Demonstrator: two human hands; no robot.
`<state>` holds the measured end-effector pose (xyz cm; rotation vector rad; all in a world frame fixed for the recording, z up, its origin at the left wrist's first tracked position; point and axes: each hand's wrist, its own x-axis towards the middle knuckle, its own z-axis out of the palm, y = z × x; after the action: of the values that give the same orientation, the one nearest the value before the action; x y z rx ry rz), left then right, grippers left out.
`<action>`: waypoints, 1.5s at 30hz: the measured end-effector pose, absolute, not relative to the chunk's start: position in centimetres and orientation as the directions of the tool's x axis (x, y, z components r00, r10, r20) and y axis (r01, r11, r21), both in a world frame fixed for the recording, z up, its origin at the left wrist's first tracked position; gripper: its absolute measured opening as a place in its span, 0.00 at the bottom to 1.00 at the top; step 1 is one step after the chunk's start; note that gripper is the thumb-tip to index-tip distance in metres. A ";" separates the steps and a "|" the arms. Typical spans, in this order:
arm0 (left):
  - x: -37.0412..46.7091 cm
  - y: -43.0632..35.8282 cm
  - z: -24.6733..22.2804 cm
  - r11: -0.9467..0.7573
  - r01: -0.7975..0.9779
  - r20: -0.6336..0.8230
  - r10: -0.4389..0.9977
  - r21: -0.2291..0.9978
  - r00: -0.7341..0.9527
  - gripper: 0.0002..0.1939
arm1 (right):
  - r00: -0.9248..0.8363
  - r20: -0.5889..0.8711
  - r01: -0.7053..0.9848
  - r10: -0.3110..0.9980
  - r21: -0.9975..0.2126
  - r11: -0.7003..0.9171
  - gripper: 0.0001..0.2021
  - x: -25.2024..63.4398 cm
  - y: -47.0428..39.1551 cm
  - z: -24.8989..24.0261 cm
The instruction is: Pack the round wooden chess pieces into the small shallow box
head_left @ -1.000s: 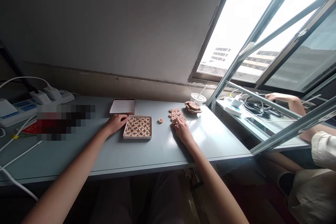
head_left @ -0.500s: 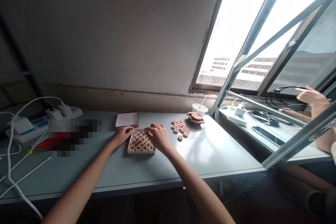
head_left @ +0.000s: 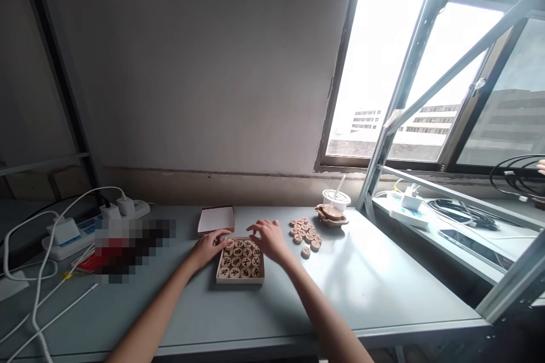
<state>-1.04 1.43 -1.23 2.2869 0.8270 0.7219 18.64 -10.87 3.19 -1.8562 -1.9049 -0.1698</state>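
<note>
A shallow open box on the desk holds rows of round wooden xiangqi pieces, most with black characters. One red-marked xiangqi piece lies in its back left corner, beside my left thumb. My left hand grips the box at that corner, fingers bent over the edge. Above the back right part of the box hovers my right hand, fingers apart with nothing visible in them; it hides some pieces below. Right of the box, a loose group of red-marked xiangqi pieces lies on the desk.
Behind the box lies its lid, inner side up. A plastic cup with a straw stands in a brown holder at the back right. White cables and a power strip occupy the left side. A metal rack post rises at right.
My right hand has lifted from the back of the box and its fingers have spread. A red-marked piece now shows in the back left corner. The view has shifted.
</note>
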 end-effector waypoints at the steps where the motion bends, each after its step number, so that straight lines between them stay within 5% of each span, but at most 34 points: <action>1: -1.0 1.3 -1.1 -0.628 0.373 0.276 0.694 0.683 0.665 0.22 | 0.069 0.392 0.966 0.917 -0.256 0.037 0.11 20.2 -11.3 3.2; 4: -0.9 1.0 -0.9 -0.635 0.350 0.281 0.678 0.689 0.679 0.19 | 0.143 0.222 0.937 0.964 -0.344 -0.060 0.16 24.3 -12.5 2.8; 7: -0.6 0.7 -0.8 -0.646 0.373 0.283 0.681 0.666 0.675 0.19 | 0.142 0.134 0.912 0.981 -0.402 -0.077 0.10 26.1 -13.1 2.1; 10: -0.5 0.6 -0.8 -0.649 0.408 0.270 0.690 0.642 0.671 0.20 | 0.168 0.248 0.914 0.954 -0.401 -0.056 0.07 25.2 -12.8 1.9; 14: -0.5 0.6 -0.8 -0.638 0.415 0.250 0.694 0.649 0.675 0.21 | 0.139 0.418 0.890 0.898 -0.450 0.071 0.14 21.6 -11.5 2.1; 21: -0.4 0.6 -1.1 -0.690 0.404 0.297 0.661 0.600 0.689 0.19 | -0.016 0.379 0.947 0.925 -0.292 0.136 0.14 17.1 -10.0 1.1; 30: -0.7 0.8 -1.1 -0.688 0.382 0.340 0.671 0.617 0.658 0.21 | 0.295 0.417 0.837 0.860 -0.547 -0.021 0.16 20.2 -10.5 0.6; 35: -0.7 2.0 -2.0 -0.483 0.278 0.270 0.786 0.831 0.557 0.27 | 0.328 0.107 0.328 0.938 -0.945 -0.007 0.24 21.2 -10.5 0.5; 40: -0.7 2.7 -2.6 -0.379 0.176 0.241 0.819 0.908 0.521 0.30 | 0.302 0.026 0.121 0.953 -0.993 -0.011 0.27 21.1 -11.4 0.7; 45: -0.9 2.9 -2.8 -0.357 0.185 0.227 0.839 0.916 0.495 0.30 | 0.255 0.130 0.228 0.958 -0.971 0.071 0.26 21.1 -11.1 0.4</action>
<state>-0.85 2.85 -2.76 1.8276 0.8570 0.9007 21.12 -11.06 0.42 -1.4044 -1.2025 0.8214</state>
